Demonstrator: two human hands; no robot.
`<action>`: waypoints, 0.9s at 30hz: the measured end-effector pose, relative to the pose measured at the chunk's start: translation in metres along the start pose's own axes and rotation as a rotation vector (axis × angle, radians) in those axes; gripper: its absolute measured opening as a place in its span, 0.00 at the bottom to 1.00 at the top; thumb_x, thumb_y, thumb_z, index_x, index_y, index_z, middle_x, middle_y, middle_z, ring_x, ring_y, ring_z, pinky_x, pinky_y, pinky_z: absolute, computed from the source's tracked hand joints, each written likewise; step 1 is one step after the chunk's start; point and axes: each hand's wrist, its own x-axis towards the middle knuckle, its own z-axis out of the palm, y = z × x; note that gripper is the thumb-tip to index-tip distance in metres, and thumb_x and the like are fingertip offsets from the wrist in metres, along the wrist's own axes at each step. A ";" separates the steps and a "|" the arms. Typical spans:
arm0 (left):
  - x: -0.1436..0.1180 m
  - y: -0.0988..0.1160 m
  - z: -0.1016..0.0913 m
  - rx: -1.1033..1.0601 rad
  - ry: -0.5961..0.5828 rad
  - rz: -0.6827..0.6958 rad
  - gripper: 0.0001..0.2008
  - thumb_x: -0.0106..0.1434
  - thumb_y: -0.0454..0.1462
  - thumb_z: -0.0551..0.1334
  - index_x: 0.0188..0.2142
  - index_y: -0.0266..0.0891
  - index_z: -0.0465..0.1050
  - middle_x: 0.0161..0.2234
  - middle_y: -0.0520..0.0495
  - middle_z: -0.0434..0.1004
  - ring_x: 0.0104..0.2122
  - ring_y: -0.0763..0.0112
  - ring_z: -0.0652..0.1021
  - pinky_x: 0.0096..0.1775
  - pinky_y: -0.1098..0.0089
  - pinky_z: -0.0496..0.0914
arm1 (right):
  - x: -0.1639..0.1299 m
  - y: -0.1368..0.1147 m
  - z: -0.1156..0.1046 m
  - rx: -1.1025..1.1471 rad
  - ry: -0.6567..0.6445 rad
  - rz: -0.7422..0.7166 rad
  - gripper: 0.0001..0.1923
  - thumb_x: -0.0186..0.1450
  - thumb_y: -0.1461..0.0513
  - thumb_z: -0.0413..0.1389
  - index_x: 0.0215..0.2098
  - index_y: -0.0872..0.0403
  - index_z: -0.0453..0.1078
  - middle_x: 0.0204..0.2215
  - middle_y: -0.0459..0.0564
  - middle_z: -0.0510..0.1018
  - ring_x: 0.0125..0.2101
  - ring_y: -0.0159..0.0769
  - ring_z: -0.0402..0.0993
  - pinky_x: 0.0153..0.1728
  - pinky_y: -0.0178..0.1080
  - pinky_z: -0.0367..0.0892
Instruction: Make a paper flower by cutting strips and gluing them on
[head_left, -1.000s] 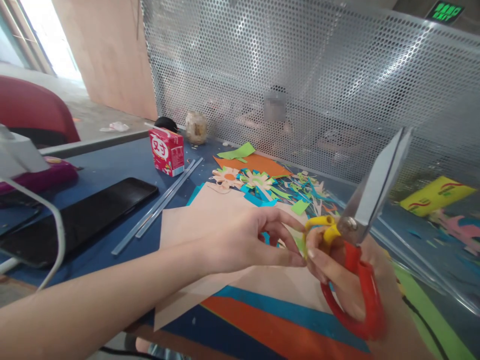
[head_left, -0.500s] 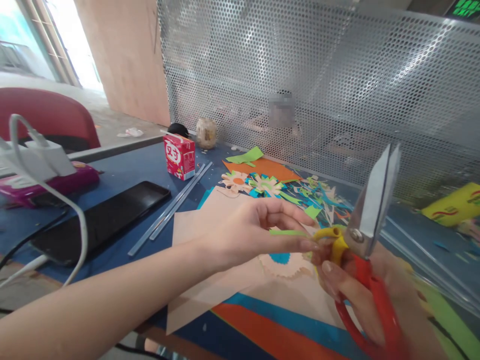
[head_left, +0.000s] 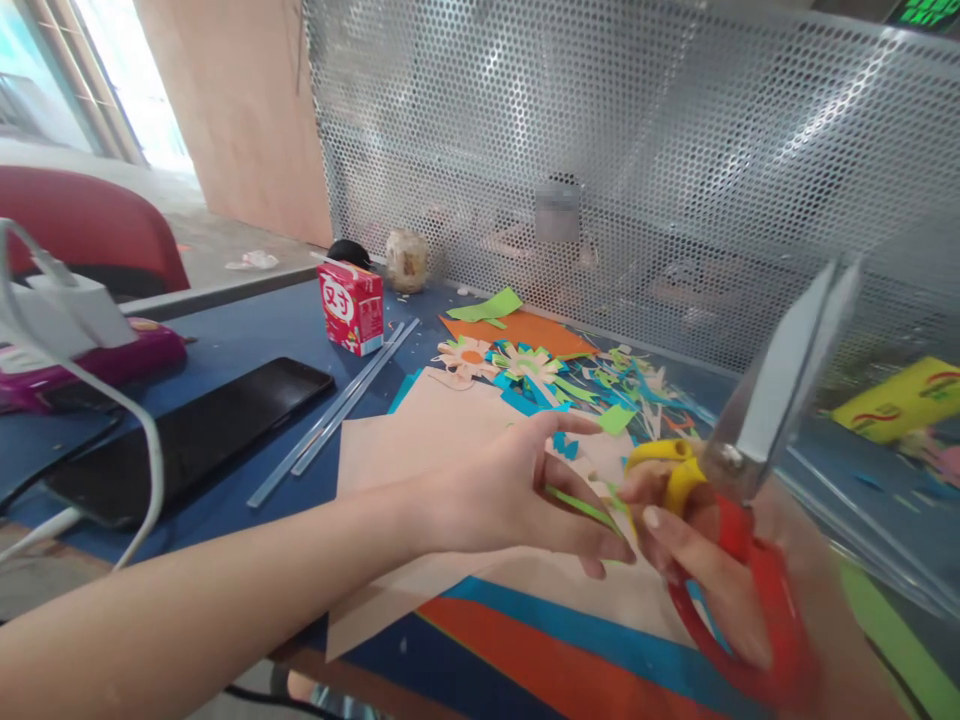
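Note:
My left hand (head_left: pixel 502 490) hovers over pale peach paper sheets (head_left: pixel 382 450), its fingers spread apart. A narrow green paper strip (head_left: pixel 583 507) shows between its thumb and fingers, and the strip's right end reaches the fingertips of my right hand. My right hand (head_left: pixel 712 570) is closed around scissors (head_left: pixel 739 460) with one yellow and one red handle. Their blades point up and away, blurred by motion. Whether the right fingertips pinch the strip is partly hidden. Paper flowers (head_left: pixel 529 368) lie beyond my left hand.
Paper scraps (head_left: pixel 637 385) and an orange sheet (head_left: pixel 525 332) lie by the perforated metal screen (head_left: pixel 600 120). At left are a red drink carton (head_left: pixel 351 308), clear sticks (head_left: pixel 330 415), a black phone (head_left: pixel 195 435) and a purple power strip (head_left: pixel 150 350) with cables. A yellow packet (head_left: pixel 900 400) lies right.
My left hand's fingers have parted and its thumb has moved down, away from the right fingertips. The green strip now slants downward to the right. The scissors have swung slightly right.

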 end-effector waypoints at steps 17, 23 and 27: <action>0.000 0.005 0.000 0.130 0.032 0.037 0.25 0.58 0.31 0.57 0.53 0.41 0.50 0.29 0.48 0.75 0.28 0.71 0.77 0.26 0.75 0.65 | 0.004 0.000 0.005 -0.034 -0.044 -0.010 0.14 0.51 0.63 0.59 0.29 0.51 0.56 0.23 0.42 0.73 0.20 0.31 0.71 0.22 0.33 0.71; 0.002 0.004 -0.003 0.134 0.072 0.081 0.25 0.58 0.30 0.57 0.53 0.42 0.51 0.31 0.46 0.77 0.31 0.69 0.78 0.28 0.74 0.67 | 0.007 0.002 0.000 -0.071 0.015 0.070 0.13 0.51 0.59 0.60 0.29 0.51 0.58 0.24 0.44 0.73 0.21 0.30 0.71 0.22 0.32 0.70; 0.004 -0.004 -0.006 0.166 0.087 0.147 0.27 0.56 0.31 0.59 0.54 0.43 0.50 0.29 0.48 0.77 0.29 0.71 0.78 0.29 0.74 0.69 | 0.003 0.003 0.002 -0.078 0.015 0.034 0.16 0.51 0.59 0.61 0.32 0.50 0.58 0.24 0.41 0.72 0.21 0.29 0.71 0.21 0.31 0.69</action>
